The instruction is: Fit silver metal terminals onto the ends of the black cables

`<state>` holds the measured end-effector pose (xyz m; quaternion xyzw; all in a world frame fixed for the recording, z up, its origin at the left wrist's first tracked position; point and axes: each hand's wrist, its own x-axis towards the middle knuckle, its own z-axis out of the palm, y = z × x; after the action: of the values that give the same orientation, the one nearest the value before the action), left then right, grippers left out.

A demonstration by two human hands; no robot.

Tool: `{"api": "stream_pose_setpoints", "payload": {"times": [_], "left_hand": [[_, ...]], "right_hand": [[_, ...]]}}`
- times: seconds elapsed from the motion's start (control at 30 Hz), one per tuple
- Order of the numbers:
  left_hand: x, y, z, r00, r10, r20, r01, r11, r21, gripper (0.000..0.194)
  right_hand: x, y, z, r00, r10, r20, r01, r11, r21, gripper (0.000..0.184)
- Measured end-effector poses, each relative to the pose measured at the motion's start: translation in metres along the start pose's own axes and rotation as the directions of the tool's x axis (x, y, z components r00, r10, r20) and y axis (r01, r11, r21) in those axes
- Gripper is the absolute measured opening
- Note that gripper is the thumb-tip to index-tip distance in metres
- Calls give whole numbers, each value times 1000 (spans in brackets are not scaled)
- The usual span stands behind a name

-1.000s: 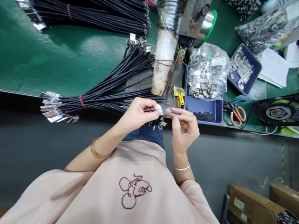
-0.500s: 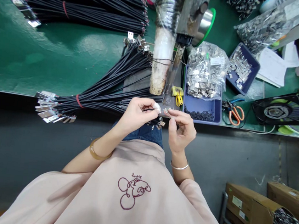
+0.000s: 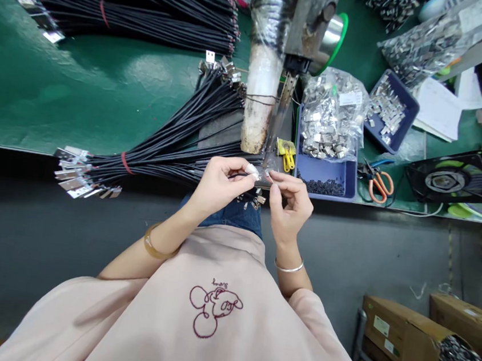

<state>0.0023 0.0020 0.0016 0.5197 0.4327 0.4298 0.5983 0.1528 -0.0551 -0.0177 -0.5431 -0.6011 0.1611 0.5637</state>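
My left hand point(image 3: 222, 185) pinches the end of a black cable point(image 3: 238, 176) between thumb and forefinger, with white wrapping on a fingertip. Facing it, a small gap away, my right hand point(image 3: 292, 204) pinches a small metal connector point(image 3: 268, 175), partly hidden by the fingers. Left of my hands lies a bundle of black cables point(image 3: 164, 148) with a red tie and metal USB plugs point(image 3: 81, 172). Some metal cable ends point(image 3: 258, 200) show below my hands. Just beyond them stand a white-wrapped duct point(image 3: 258, 99) and an upright metal stand point(image 3: 283, 107).
Right of the stand, a blue tray point(image 3: 350, 183) holds a bag of connectors point(image 3: 332, 118) and small black parts. Orange-handled pliers point(image 3: 380, 186), a black fan point(image 3: 448, 176) and a second tray point(image 3: 407, 120) lie beyond. More tied cables point(image 3: 142, 6) lie at the back left.
My right hand has shifted slightly left, bringing the connector closer to my left fingertips. My left hand stays nearly in place, still holding the cable.
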Motion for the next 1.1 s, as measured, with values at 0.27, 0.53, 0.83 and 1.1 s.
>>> {"api": "stream_pose_setpoints", "payload": {"times": [0.27,0.53,0.83,1.1], "left_hand": [[1,1,4,999,12,-48,-10,1000,26,9],[3,1,7,996,33,-87,-28,998,62,10],[3,6,7,993,45,-106,-34,994,103,9],[2,2,6,997,17,-71,-12,997,77,8]], "right_hand": [[6,1,1,937,-337,88,348,899,-266,20],[9,5,2,900,-415,135,435,831,-347,19],[11,4,1,909,-400,115,416,867,-275,26],[8,5,-2,880,-451,148,473,801,-366,20]]}}
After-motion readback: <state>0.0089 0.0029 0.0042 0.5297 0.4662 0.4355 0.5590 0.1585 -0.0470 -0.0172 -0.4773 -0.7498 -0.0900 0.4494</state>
